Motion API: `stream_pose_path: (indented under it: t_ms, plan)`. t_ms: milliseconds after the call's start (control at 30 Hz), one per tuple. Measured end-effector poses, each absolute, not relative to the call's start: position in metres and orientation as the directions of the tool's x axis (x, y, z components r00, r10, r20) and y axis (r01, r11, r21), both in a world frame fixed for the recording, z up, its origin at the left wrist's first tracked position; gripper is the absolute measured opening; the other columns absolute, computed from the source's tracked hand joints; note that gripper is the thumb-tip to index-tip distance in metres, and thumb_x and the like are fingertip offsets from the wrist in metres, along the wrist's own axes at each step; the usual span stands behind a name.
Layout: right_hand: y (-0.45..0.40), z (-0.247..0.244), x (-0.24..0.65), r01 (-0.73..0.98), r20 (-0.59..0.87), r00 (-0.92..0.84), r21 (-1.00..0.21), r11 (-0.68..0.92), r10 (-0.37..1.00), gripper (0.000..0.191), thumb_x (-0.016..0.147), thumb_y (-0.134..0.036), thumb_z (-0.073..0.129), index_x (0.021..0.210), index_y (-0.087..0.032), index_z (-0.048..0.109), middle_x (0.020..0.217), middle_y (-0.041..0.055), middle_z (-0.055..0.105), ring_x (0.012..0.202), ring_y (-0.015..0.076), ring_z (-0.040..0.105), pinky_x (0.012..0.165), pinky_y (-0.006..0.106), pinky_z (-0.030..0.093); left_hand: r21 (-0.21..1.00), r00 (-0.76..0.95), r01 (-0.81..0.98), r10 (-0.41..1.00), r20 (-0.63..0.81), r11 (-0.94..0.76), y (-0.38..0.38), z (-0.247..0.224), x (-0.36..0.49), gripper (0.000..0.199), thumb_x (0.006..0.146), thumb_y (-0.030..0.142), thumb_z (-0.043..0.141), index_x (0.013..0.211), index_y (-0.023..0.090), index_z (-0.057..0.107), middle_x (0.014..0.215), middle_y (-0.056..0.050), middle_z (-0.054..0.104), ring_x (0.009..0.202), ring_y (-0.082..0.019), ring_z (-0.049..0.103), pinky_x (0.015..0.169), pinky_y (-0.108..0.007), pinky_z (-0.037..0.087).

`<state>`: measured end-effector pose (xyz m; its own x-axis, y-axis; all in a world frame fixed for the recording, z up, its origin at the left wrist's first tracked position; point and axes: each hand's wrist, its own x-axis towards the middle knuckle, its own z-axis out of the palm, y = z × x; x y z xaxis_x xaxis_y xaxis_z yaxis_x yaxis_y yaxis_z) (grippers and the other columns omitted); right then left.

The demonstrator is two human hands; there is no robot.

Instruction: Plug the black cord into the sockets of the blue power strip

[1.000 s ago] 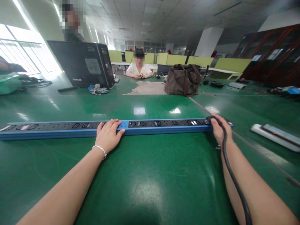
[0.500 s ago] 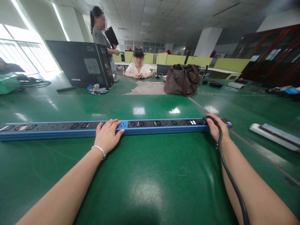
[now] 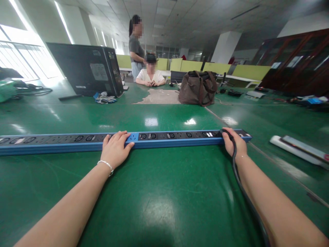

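Note:
A long blue power strip (image 3: pixel 177 143) with a black socket face lies across the green table. My left hand (image 3: pixel 115 146) grips it near the blue socket section, with fingers over the top and the thumb against the front side. Toward the strip's right end, my right hand (image 3: pixel 235 143) is closed around a black plug (image 3: pixel 225 131) at the socket face. Whether the plug is seated in a socket is hidden by my fingers. The plug's thick black cable (image 3: pixel 239 176) runs down along my right forearm to the bottom edge.
A black computer case (image 3: pixel 84 70) stands at the back left with work gloves (image 3: pixel 105 98) by it. A brown bag (image 3: pixel 196 88) sits at the back. White bars (image 3: pixel 298 150) lie at right. One person (image 3: pixel 150 75) sits opposite; another person (image 3: pixel 136 48) stands behind.
The standing person has moved right, behind the seated one. My hands keep their places on the strip and plug; the whole view has shifted slightly.

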<state>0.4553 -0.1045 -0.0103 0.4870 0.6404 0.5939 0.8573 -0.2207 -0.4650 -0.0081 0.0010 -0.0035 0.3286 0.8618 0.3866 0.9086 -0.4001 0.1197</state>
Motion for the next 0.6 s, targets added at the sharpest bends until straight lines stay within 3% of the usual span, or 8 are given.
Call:
stream_pose_path:
  t_ms: [67, 300, 600]
  plan:
    - [-0.1048, -0.0090, 0.4555, 0.864, 0.594, 0.475, -0.456, -0.214, 0.649, 0.038, 0.080, -0.038, 0.045, 0.110, -0.024, 0.064, 0.116, 0.0065, 0.063, 0.111, 0.0274, 0.054, 0.095, 0.042, 0.041, 0.119, 0.330, 0.908, 0.861, 0.388, -0.402, 0.0012, -0.0040, -0.0083, 0.045, 0.087, 0.046, 0.035, 0.123, 0.024, 0.051, 0.134, -0.007, 0.051, 0.125, -0.024, 0.042, 0.107, -0.052, 0.019]
    - [-0.1001, -0.0007, 0.4629, 0.845, 0.527, 0.508, -0.457, -0.277, 0.681, 0.036, 0.079, -0.042, 0.046, 0.102, -0.026, 0.068, 0.097, 0.0050, 0.069, 0.092, 0.0265, 0.061, 0.087, 0.041, 0.044, 0.117, 0.329, 0.909, 0.861, 0.388, -0.400, 0.0017, -0.0050, -0.0091, 0.046, 0.088, 0.046, 0.034, 0.124, 0.024, 0.050, 0.134, -0.006, 0.051, 0.126, -0.024, 0.042, 0.107, -0.052, 0.020]
    - [-0.1079, -0.0008, 0.4591, 0.863, 0.523, 0.492, -0.398, -0.311, 0.696, 0.040, 0.080, -0.043, 0.046, 0.110, -0.026, 0.064, 0.100, 0.0063, 0.068, 0.092, 0.0264, 0.060, 0.083, 0.040, 0.046, 0.103, 0.331, 0.909, 0.851, 0.407, -0.403, 0.0011, -0.0054, -0.0085, 0.046, 0.087, 0.046, 0.034, 0.123, 0.023, 0.052, 0.132, -0.007, 0.052, 0.125, -0.025, 0.043, 0.106, -0.053, 0.023]
